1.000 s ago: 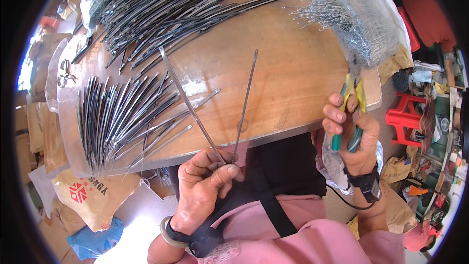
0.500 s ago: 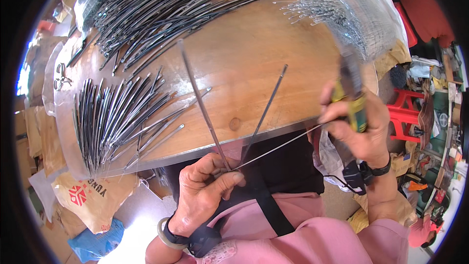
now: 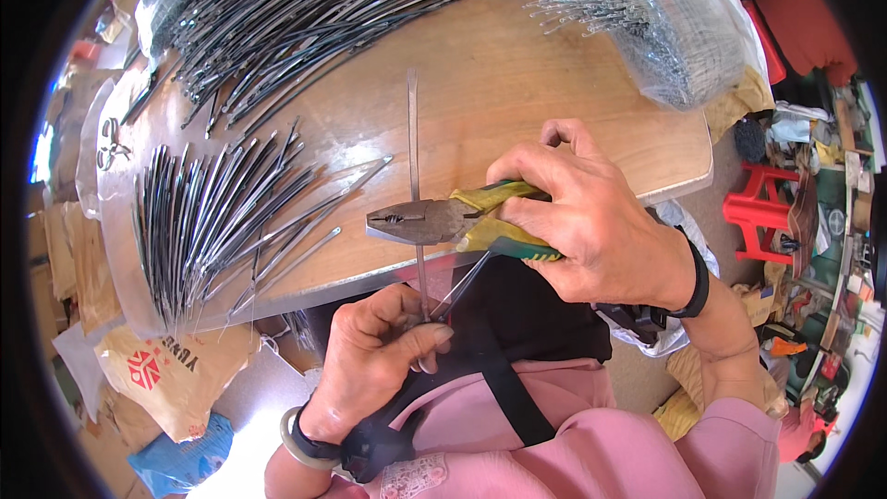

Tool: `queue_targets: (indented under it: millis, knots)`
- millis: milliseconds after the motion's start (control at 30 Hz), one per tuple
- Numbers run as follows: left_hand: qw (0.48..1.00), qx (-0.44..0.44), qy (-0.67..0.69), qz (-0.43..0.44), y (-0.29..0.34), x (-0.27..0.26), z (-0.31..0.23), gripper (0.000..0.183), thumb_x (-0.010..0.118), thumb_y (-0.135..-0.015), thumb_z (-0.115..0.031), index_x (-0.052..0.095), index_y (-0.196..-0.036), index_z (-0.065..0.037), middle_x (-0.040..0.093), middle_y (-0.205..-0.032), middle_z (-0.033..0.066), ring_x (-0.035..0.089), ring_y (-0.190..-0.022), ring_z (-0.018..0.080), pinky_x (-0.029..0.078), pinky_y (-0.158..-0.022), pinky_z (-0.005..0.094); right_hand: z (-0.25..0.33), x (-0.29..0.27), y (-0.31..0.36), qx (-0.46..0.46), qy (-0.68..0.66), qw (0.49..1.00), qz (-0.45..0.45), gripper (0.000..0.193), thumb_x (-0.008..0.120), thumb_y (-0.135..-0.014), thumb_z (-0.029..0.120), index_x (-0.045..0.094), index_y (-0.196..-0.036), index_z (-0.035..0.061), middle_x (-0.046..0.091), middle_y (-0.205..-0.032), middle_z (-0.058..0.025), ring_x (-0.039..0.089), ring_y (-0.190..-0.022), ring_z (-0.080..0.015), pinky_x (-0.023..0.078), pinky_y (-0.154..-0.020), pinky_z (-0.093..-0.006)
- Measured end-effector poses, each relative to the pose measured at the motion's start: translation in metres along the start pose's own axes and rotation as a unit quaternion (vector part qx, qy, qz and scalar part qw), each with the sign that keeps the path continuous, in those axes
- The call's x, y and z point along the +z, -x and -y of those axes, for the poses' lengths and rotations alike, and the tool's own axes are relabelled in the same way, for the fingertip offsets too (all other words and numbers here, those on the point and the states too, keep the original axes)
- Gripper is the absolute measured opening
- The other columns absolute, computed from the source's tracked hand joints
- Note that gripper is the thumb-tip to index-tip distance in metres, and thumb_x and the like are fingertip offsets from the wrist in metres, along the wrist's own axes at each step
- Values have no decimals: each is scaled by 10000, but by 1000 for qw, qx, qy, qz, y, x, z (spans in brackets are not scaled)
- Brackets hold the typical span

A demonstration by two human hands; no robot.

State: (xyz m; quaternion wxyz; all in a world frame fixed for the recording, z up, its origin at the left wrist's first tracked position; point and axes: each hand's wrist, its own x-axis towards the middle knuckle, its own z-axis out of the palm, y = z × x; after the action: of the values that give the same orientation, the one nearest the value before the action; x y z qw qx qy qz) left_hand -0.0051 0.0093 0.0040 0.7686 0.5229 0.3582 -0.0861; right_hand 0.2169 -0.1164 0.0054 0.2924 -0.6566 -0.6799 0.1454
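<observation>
My left hand (image 3: 377,344), near the table's front edge, pinches the lower end of a thin metal strip (image 3: 413,134) that stands up from it. More thin rods (image 3: 462,285) run from the same pinch up to the right, partly hidden by my right hand and its tool. My right hand (image 3: 601,231) is closed round the yellow-and-green handles of a pair of combination pliers (image 3: 416,222). The jaws point left, across the upright strip. The strip passes behind the pliers' head; whether they grip it I cannot tell.
On the wooden table (image 3: 517,74) a fan of metal strips (image 3: 212,222) lies at the left, with a larger pile (image 3: 305,18) behind it. A clear plastic bag of thin wires (image 3: 665,37) lies at the far right. A red stool (image 3: 762,212) stands beyond the table's right end.
My right hand has swung left with the pliers, from beside the table's right end to the upright strip. That strip now stands straighter. My left hand keeps its pinch.
</observation>
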Motion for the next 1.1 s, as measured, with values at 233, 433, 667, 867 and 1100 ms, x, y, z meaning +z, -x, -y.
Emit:
queue_targets:
  millis: [233,433,667,867,1100]
  knots:
    - [998,-21,7,55,-6,-11,-17,147,612,-863,80,640,-1007,61,671,-833,88,628,-709,119,513,-658,246,3,0,2,24,8,997,-76,224,684,-664,74,676,-879,10,548,-923,-92,552,-810,-258,349,-824,-417]
    - [957,206,-158,129,-28,-34,-40,294,527,-820,145,686,-1054,61,657,-1054,142,633,-956,209,499,-850,306,8,-3,6,31,-1,995,-98,225,684,-630,53,662,-852,20,556,-940,-81,542,-805,-248,326,-778,-411]
    - [984,53,-146,87,-33,-15,-50,207,681,-858,-44,689,-1060,2,689,-820,52,638,-748,118,516,-693,252,16,0,1,-24,11,996,-82,336,650,-524,92,630,-850,13,560,-970,-119,537,-784,-279,306,-759,-434]
    - [990,-40,89,100,-31,-4,-21,143,567,-903,-68,652,-995,1,631,-696,48,596,-580,137,461,-542,256,14,3,2,-36,29,995,-91,287,677,-549,86,638,-829,33,572,-1004,-118,545,-855,-266,328,-778,-453]
    - [955,22,297,-1,-18,15,-9,141,594,-949,-118,587,-968,22,533,-642,60,488,-454,142,371,-441,246,16,-11,33,100,-42,992,-60,281,805,-704,170,662,-855,-20,581,-1080,-141,555,-997,-331,459,-839,-408]
